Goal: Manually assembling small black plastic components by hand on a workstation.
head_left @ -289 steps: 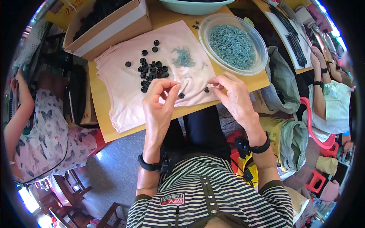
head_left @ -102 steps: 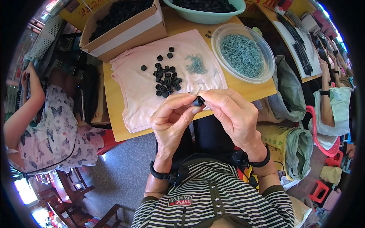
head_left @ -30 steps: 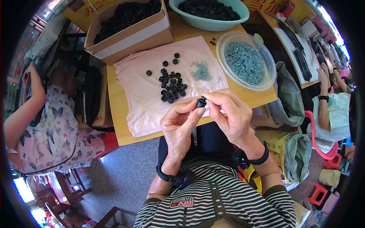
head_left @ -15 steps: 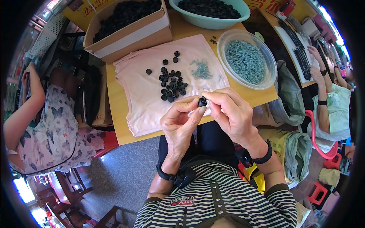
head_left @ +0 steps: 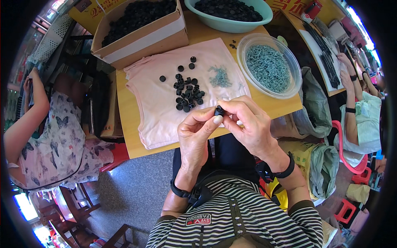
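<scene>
A small black plastic cap (head_left: pixel 218 110) is held up over the near edge of the table. My left hand (head_left: pixel 195 131) pinches it between thumb and index finger. From the other side, my right hand (head_left: pixel 251 126) closes its fingertips on the top of the same cap; whether a screw is also between them is hidden. Beyond my hands, a loose group of similar black caps (head_left: pixel 190 96) lies on a pale pink cloth (head_left: pixel 155 115). A little pile of silvery-blue screws (head_left: pixel 220 77) rests to the right of the caps.
A cardboard box (head_left: pixel 144 43) of black parts and a pale green basin (head_left: pixel 231 25) of more stand at the back. A clear round tub (head_left: pixel 298 84) full of screws sits at the right. People sit at both sides; sacks (head_left: pixel 322 165) stand by the table's right side.
The cap has turned more upright between my fingers. My right hand has shifted slightly left, its thumb closer to the cap; my left hand has moved slightly right.
</scene>
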{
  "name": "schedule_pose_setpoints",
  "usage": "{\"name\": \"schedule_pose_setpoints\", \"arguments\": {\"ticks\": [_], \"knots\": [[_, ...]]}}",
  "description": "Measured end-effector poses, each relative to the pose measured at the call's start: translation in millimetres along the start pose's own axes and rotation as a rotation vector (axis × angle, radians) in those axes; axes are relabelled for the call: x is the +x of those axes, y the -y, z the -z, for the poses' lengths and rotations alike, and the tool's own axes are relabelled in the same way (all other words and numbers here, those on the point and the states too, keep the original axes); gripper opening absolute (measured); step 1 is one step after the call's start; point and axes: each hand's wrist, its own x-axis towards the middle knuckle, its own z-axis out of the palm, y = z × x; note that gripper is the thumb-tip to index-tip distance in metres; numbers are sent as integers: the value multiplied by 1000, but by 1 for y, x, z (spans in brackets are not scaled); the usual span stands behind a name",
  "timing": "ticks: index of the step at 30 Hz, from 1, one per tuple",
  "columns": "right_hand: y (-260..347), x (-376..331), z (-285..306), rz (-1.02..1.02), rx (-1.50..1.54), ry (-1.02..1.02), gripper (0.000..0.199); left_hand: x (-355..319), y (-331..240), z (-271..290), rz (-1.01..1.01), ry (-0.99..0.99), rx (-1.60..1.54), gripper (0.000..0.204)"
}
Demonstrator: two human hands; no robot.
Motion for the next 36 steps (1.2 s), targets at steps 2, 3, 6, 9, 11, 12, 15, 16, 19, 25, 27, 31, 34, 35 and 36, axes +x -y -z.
{"name": "schedule_pose_setpoints", "arguments": {"ticks": [2,3,6,9,11,12,15,16,19,25,27,31,34,35,36], "knots": [[-1,-1,-1,-15,12,-5,34,0,1,1,21,-22,-18,17],[-1,-1,-2,-29,25,-10,33,0,2,1,20,-22,-17,17],[0,0,-3,-51,24,-20,33,0,5,-1,17,-32,-66,18],[-3,-2,-4,-43,-1,-40,31,0,9,-1,29,-48,-100,18],[-4,-3,-5,-37,2,-52,31,0,8,-2,39,-59,-93,18],[-4,-4,-6,-30,4,-65,31,0,9,-2,41,-60,-93,18],[-4,-6,-6,-49,11,-87,31,0,11,-3,35,-59,-79,17],[-4,-6,-6,-52,10,-85,31,1,11,-3,49,-62,-70,17],[-6,-5,-7,-16,-33,-104,32,3,10,-5,41,-58,-52,16],[-1,-2,-6,-52,4,-146,31,6,8,-6,30,-23,-111,16],[4,6,-4,-156,92,-120,33,9,7,-6,45,-9,-160,15],[4,12,-1,-124,68,-74,35,11,2,-3,123,66,-244,11],[0,14,0,-50,34,-53,33,11,-1,-1,147,80,-289,12],[-2,14,1,-51,34,-55,33,11,-3,-1,165,80,-316,12],[-3,15,2,-15,-8,-46,32,11,-5,-2,182,80,-344,12]]}}
